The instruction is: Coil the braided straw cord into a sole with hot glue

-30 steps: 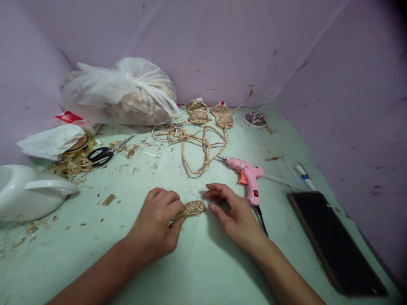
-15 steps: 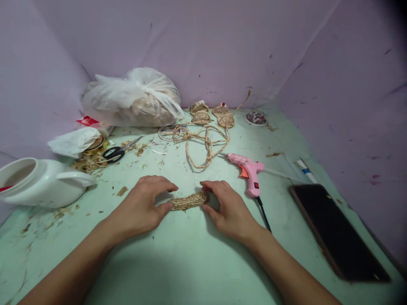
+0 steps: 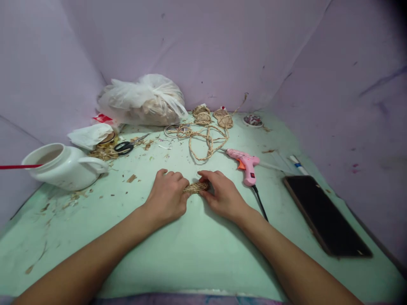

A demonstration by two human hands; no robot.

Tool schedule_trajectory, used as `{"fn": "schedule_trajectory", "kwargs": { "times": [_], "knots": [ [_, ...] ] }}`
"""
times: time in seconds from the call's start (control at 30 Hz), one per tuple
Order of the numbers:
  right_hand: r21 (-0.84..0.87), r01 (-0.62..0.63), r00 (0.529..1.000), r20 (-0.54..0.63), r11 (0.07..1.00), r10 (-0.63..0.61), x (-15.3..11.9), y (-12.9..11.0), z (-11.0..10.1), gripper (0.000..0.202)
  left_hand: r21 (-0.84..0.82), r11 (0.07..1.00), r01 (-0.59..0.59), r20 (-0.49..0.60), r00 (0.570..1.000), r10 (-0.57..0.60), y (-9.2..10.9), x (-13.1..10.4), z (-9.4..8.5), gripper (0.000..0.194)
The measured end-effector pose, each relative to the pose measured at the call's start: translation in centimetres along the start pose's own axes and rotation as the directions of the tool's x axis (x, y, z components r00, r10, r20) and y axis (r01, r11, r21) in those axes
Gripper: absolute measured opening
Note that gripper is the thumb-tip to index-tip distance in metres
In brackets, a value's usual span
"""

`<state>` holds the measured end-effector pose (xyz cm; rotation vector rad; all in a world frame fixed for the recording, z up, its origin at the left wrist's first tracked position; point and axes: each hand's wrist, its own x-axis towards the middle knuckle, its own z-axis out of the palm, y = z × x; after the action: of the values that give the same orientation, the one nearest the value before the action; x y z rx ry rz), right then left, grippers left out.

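Between my hands, low over the green table, is a small oblong piece of coiled straw braid. My left hand is closed on its left end, the fingers covering that part. At the other end my right hand grips the rounded tip between thumb and fingers. A pink glue gun lies to the right of my right hand, its black cord running toward me. Beyond my hands a loose length of braided straw cord lies in loops. It leads back toward two small straw slippers.
A white pitcher stands at the left with a red stick in it. Black-handled scissors lie among straw scraps, before a stuffed plastic bag. At the right are a phone and a small dish.
My left hand has moved right and closed over the straw piece's left end, hiding more of it. The right hand stays at the other end. The whole view has shifted slightly.
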<state>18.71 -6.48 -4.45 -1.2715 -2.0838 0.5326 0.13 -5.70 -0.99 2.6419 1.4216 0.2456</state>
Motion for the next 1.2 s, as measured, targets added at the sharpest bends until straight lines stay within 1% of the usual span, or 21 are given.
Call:
{"fn": "schedule_trajectory", "kwargs": {
  "times": [0.17,0.2,0.3,0.33,0.4,0.47,0.53,0.6,0.7,0.77,0.83,0.93,0.97,1.03,1.13,1.2],
  "knots": [
    [0.037,0.040,0.999,-0.002,0.999,-0.040,-0.2,0.6,0.0,0.051,0.044,0.998,-0.046,0.022,0.999,0.045,0.0,-0.2,-0.5,0.018],
    [0.045,0.047,0.999,-0.008,0.998,-0.047,-0.3,0.7,0.0,0.048,0.052,0.998,-0.047,0.018,0.999,0.046,0.1,-0.2,-0.6,0.018],
    [0.065,0.080,0.997,-0.022,0.995,-0.078,-0.3,0.9,0.1,0.032,0.085,0.995,-0.056,0.003,0.998,0.056,0.5,-0.5,-0.8,0.013],
    [0.072,0.092,0.996,-0.024,0.993,-0.090,-0.2,0.8,0.1,0.030,0.096,0.993,-0.063,0.000,0.998,0.063,0.7,-0.6,-0.9,0.012],
    [0.084,0.104,0.994,-0.038,0.991,-0.101,-0.1,0.5,0.1,0.033,0.119,0.991,-0.066,-0.016,0.998,0.069,0.8,-0.7,-1.3,0.011],
    [0.092,0.092,0.994,-0.074,0.992,-0.085,0.0,0.2,0.1,0.042,0.140,0.989,-0.038,-0.042,0.998,0.044,0.4,-0.8,-1.7,0.011],
    [0.098,0.055,0.991,-0.127,0.994,-0.042,-0.1,-0.1,0.3,0.046,0.155,0.988,0.024,-0.072,0.997,-0.013,-0.6,-0.5,-2.1,0.013],
    [0.107,0.008,0.985,-0.175,0.994,0.011,-0.2,-0.2,0.5,0.043,0.159,0.982,0.107,-0.096,0.991,-0.092,-2.1,-0.1,-2.4,0.019],
    [0.127,-0.032,0.981,-0.185,0.991,0.056,-0.4,-0.1,0.8,0.038,0.138,0.962,0.236,-0.099,0.970,-0.223,-4.7,0.7,-2.8,0.026],
    [0.138,-0.044,0.983,-0.170,0.989,0.067,-0.5,0.2,1.0,0.035,0.107,0.942,0.319,-0.101,0.946,-0.309,-6.5,1.0,-3.2,0.028],
    [0.149,-0.054,0.985,-0.157,0.987,0.078,-0.7,0.7,1.2,0.032,0.070,0.912,0.405,-0.125,0.910,-0.395,-8.1,1.1,-3.6,0.030],
    [0.167,-0.075,0.984,-0.146,0.983,0.100,-0.9,1.4,1.6,0.030,0.013,0.861,0.508,-0.145,0.853,-0.501,-9.7,0.9,-4.4,0.032],
    [0.179,-0.091,0.981,-0.155,0.980,0.120,-1.1,1.5,1.7,0.029,-0.006,0.851,0.525,-0.129,0.844,-0.521,-9.8,0.8,-4.6,0.031],
    [0.215,-0.133,0.967,-0.186,0.967,0.175,-1.3,1.5,2.0,0.027,-0.039,0.847,0.530,-0.066,0.844,-0.532,-9.5,0.7,-4.6,0.025],
    [0.263,-0.173,0.946,-0.225,0.949,0.235,-1.5,1.4,2.0,0.024,-0.054,0.870,0.490,0.020,0.871,-0.490,-7.7,0.8,-4.0,0.019],
    [0.258,-0.150,0.958,-0.201,0.954,0.205,-1.5,1.4,1.9,0.024,-0.033,0.880,0.474,0.035,0.881,-0.473,-6.2,0.9,-3.1,0.022]
  ]
}}
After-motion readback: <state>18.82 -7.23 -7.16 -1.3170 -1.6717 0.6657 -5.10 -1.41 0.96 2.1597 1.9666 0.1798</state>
